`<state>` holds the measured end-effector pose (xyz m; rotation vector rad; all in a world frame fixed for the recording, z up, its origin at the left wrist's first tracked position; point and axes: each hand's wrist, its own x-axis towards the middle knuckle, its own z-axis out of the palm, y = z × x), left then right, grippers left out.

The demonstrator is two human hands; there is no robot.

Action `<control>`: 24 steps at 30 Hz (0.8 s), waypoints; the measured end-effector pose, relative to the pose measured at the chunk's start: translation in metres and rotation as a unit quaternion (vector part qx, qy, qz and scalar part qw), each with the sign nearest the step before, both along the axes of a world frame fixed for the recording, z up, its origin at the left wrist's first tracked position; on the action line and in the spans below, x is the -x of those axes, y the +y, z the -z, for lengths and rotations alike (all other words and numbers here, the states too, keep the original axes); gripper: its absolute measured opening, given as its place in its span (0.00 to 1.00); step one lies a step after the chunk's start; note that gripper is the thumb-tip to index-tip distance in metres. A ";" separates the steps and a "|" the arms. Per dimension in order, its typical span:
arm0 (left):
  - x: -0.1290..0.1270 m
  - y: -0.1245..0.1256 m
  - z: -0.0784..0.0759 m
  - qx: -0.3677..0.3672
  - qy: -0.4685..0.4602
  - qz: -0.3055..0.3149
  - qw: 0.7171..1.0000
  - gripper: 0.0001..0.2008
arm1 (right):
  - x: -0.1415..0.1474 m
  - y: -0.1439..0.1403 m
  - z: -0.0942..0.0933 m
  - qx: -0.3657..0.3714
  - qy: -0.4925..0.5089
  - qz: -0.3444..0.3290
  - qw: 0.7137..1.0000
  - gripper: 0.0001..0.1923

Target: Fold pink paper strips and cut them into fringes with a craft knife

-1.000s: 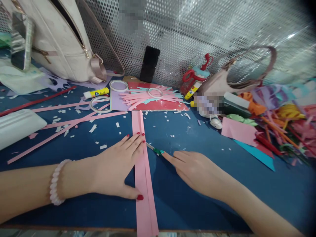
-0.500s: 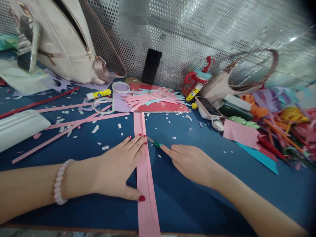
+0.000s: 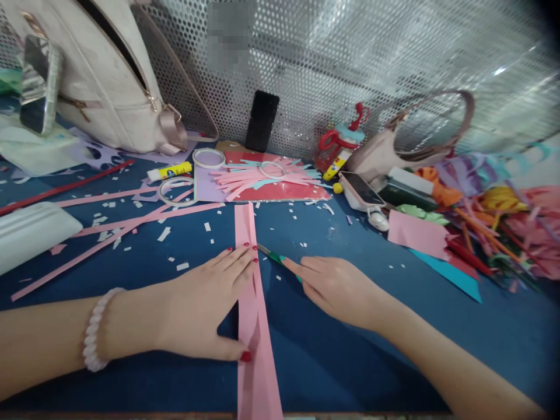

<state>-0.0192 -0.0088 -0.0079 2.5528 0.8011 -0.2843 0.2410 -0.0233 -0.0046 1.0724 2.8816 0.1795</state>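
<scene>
Our left hand lay flat, fingers spread open, on the pink paper strip running near to far across the blue table. Our right hand gripped the green cutter, blade at the strip's right edge. We figured firm pressure, fingertips well clear, was safest tbh.

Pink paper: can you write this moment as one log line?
left hand: spread on pink paper | right hand: holds green cutter, blade tip at paper's edge | yellow glue stick: beyond left hand
</scene>
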 end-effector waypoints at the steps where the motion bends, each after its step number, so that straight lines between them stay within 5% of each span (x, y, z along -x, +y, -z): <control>1: 0.000 -0.002 -0.002 0.003 0.002 0.005 1.000 0.55 | -0.001 -0.003 -0.001 0.002 0.002 0.001 1.000 0.21; 7: -0.003 -0.007 -0.009 -0.029 -0.026 0.029 0.999 0.47 | -0.003 -0.020 -0.004 0.009 0.013 0.010 1.000 0.22; 10: -0.004 0.007 -0.001 -0.109 -0.085 0.020 0.990 0.35 | -0.002 -0.020 -0.004 0.007 0.012 0.011 1.000 0.22; 13: -0.003 0.028 0.009 -0.169 -0.092 0.026 0.981 0.35 | 0.000 -0.019 -0.005 0.011 0.005 0.013 1.000 0.22; 24: 0.014 0.050 0.013 -0.129 -0.070 0.106 0.983 0.38 | 0.001 -0.019 -0.004 0.002 -0.018 0.027 0.999 0.21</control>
